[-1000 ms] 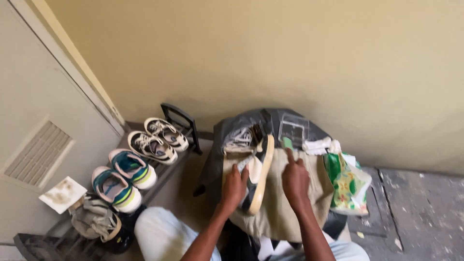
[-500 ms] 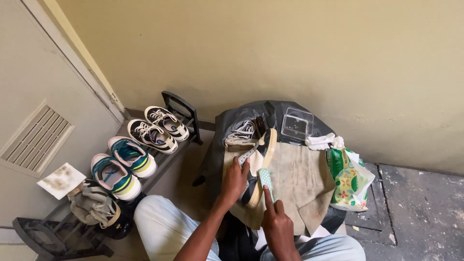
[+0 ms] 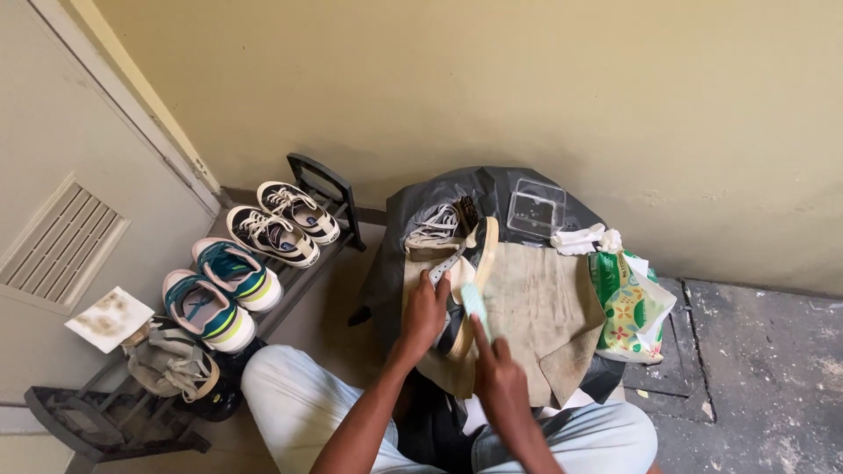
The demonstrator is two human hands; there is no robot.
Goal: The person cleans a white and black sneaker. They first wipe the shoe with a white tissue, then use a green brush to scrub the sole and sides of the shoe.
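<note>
Single head-worn view, looking steeply down and forward at close range onto the left hand (image 3: 425, 313) and right hand (image 3: 497, 379); wall beyond them, shoe rack (image 3: 176, 351) apparently to their left.

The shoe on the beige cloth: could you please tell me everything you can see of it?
The shoe is a dark low sneaker with a tan rubber-looking sole, turned on its side with the sole edge facing right. It lies on the beige cloth over a black-covered table. The left hand grips its upper; the right hand presses a pale green brush against it. Loose white laces lie behind.
</note>
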